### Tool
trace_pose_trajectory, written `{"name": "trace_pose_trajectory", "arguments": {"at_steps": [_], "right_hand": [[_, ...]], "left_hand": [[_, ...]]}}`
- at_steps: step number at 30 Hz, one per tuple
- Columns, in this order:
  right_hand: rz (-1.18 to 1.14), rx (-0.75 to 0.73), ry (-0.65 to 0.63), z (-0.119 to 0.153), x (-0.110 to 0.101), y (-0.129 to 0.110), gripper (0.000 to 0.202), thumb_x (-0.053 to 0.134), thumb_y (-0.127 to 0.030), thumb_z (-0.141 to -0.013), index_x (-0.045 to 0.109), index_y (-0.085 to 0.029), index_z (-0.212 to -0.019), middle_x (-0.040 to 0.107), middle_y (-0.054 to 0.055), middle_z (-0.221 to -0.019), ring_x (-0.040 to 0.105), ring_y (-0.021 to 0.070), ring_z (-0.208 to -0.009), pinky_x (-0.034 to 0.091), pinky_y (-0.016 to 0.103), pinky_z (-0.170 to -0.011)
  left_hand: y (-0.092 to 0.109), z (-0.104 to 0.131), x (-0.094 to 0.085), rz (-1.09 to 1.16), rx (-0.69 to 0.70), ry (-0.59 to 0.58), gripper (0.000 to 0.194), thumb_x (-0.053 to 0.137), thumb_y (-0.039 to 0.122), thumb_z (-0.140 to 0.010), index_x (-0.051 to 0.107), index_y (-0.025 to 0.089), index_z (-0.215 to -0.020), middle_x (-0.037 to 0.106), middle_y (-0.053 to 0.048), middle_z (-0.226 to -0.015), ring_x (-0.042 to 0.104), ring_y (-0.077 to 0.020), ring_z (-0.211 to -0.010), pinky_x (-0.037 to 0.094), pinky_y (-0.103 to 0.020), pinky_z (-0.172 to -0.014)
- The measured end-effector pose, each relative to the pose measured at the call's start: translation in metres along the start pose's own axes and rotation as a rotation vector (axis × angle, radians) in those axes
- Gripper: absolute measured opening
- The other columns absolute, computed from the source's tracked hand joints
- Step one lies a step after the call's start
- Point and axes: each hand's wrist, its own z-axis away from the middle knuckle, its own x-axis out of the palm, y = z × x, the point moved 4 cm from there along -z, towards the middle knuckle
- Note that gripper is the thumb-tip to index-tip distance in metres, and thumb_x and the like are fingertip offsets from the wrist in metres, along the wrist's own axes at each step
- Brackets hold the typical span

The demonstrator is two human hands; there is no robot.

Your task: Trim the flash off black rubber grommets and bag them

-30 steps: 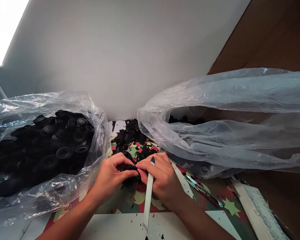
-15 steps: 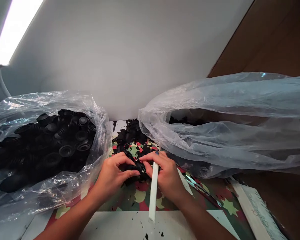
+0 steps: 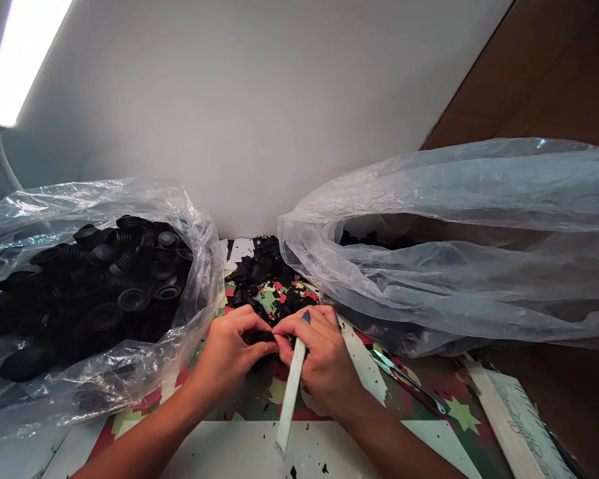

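My left hand [image 3: 233,342] is closed, thumb and forefinger pinching a black rubber part [image 3: 261,336] that my fingers mostly hide. Against it from the right, the fingertips of my right hand [image 3: 322,352] press together at the part's edge. A flat white stick-like tool [image 3: 292,392] is tucked in the right hand, its free end pointing down toward me. Something small and blue shows by the forefinger at its upper end. Beyond both hands lies a heap of torn black scraps [image 3: 264,269] on a patterned sheet [image 3: 324,406].
At left, a clear plastic bag [image 3: 202,233] holds many ribbed black rubber parts [image 3: 132,301]. Another plastic bag [image 3: 454,179] gapes at right, with black pieces inside. Scissors [image 3: 409,382] lie near my right forearm. A white board [image 3: 219,452] carries black crumbs. A lamp [image 3: 27,60] shines upper left.
My right hand has moved slightly left, its fingertips now meeting the left hand's at the black part. The white tool's lower end has swung to the left.
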Motion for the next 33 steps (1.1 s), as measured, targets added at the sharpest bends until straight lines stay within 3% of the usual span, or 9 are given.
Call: {"name": "trace_pose_trajectory", "arguments": {"at_steps": [5, 8, 15, 25, 29, 33], "right_hand": [[0.11, 0.102, 0.018, -0.002, -0.002, 0.02, 0.018, 0.057, -0.008, -0.086, 0.06, -0.022, -0.075, 0.066, -0.002, -0.068, 0.058, 0.0181, -0.067, 0.039, 0.034, -0.073], [0.016, 0.134, -0.025, -0.004, -0.007, 0.025, 0.016, 0.058, -0.009, -0.086, 0.064, -0.023, -0.08, 0.068, -0.002, -0.071, 0.06, 0.0178, -0.069, 0.041, 0.032, -0.07], [-0.058, -0.009, -0.044, -0.001, -0.004, 0.001, 0.013, 0.062, -0.013, -0.093, 0.071, -0.023, -0.094, 0.072, -0.001, -0.077, 0.061, 0.0177, -0.072, 0.04, 0.035, -0.074], [0.149, -0.12, -0.078, 0.003, 0.003, -0.01, 0.018, 0.057, -0.01, -0.094, 0.067, -0.02, -0.082, 0.066, 0.001, -0.068, 0.055, 0.0168, -0.068, 0.034, 0.036, -0.073], [0.205, -0.057, -0.066, 0.0, 0.003, -0.01, 0.023, 0.056, -0.008, -0.09, 0.06, -0.021, -0.072, 0.06, 0.0, -0.062, 0.052, 0.0181, -0.067, 0.034, 0.036, -0.074], [0.229, 0.092, 0.017, -0.005, -0.007, 0.011, 0.02, 0.057, -0.009, -0.087, 0.06, -0.022, -0.073, 0.061, 0.0, -0.064, 0.054, 0.0193, -0.068, 0.035, 0.036, -0.074]], "left_hand": [[0.006, 0.002, 0.0, -0.023, 0.065, 0.001, 0.013, 0.084, 0.011, -0.069, 0.074, 0.019, -0.065, 0.063, 0.003, -0.064, 0.058, -0.0133, -0.063, 0.042, -0.023, -0.059], [0.005, 0.002, -0.002, -0.038, 0.066, 0.003, 0.015, 0.084, 0.009, -0.068, 0.074, 0.019, -0.065, 0.064, 0.003, -0.065, 0.058, -0.0133, -0.063, 0.042, -0.023, -0.058], [-0.002, 0.002, -0.001, -0.115, 0.046, 0.004, 0.024, 0.073, -0.006, -0.067, 0.069, 0.018, -0.063, 0.059, 0.005, -0.064, 0.056, -0.0116, -0.062, 0.041, -0.021, -0.058], [-0.003, 0.008, 0.004, -0.318, 0.157, -0.017, 0.03, 0.056, -0.009, -0.065, 0.062, 0.02, -0.068, 0.059, 0.003, -0.072, 0.059, -0.0146, -0.065, 0.044, -0.024, -0.059], [0.001, 0.01, 0.006, -0.347, 0.235, 0.001, 0.025, 0.056, -0.003, -0.075, 0.063, 0.02, -0.07, 0.059, 0.0, -0.074, 0.058, -0.0158, -0.065, 0.045, -0.026, -0.061], [0.007, 0.011, 0.002, -0.21, 0.255, 0.077, 0.017, 0.066, 0.005, -0.079, 0.065, 0.02, -0.07, 0.059, 0.002, -0.071, 0.056, -0.0133, -0.063, 0.043, -0.024, -0.058]]}}
